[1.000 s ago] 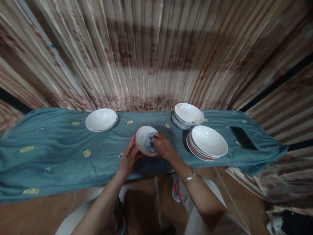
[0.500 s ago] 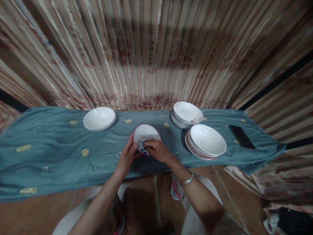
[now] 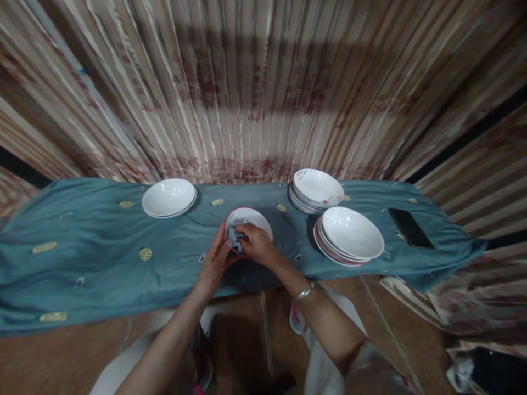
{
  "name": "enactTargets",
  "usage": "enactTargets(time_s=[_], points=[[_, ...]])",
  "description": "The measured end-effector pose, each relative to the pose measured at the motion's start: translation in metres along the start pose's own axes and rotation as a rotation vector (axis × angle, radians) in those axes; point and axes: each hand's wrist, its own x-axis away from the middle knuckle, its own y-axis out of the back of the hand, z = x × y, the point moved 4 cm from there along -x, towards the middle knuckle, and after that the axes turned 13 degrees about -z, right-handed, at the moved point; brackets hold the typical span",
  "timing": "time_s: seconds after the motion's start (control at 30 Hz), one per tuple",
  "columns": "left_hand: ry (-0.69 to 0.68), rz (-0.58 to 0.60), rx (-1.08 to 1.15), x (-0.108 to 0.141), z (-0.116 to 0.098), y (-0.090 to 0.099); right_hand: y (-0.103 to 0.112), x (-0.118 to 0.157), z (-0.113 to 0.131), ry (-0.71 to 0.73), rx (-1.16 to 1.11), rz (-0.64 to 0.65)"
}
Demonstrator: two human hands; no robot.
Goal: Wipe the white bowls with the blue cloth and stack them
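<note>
A white bowl with a red rim (image 3: 258, 218) is in front of me, over the near part of the table. My left hand (image 3: 217, 255) grips its left side, thumb at the rim and fingers under the outer wall. Inside the bowl, a crumpled greyish-blue cloth (image 3: 234, 236) lies pressed against the left inner wall. The fingers of my right hand (image 3: 256, 241) are closed on that cloth. A silver bracelet (image 3: 305, 291) circles my right wrist. Part of the cloth is hidden behind my right fingers.
On the teal cloth-covered table (image 3: 107, 274), shallow white bowls (image 3: 169, 197) are stacked at back left. A stack of flower-patterned bowls (image 3: 317, 187) and a stack of larger white bowls (image 3: 352, 233) stand at right. Beyond them lies a black phone (image 3: 410, 227). A curtain (image 3: 247, 109) hangs behind.
My right hand and the cloth have moved left and slightly up inside the bowl, to its left wall. My left hand keeps its hold on the bowl.
</note>
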Motion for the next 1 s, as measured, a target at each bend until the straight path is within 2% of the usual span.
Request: enactTargets(time_s=[0.4, 0.73, 1.0], points=[[-0.026, 0.011, 0.023, 0.002, -0.001, 0.0, 0.002, -0.013, -0.011, 0.031, 0.271, -0.027], [-0.026, 0.03, 0.0, 0.001, 0.0, 0.002, 0.014, -0.009, -0.016, 0.028, 0.482, 0.05], [-0.039, 0.024, -0.016, -0.002, 0.0, 0.002, 0.029, 0.003, -0.018, 0.045, 0.471, 0.132]])
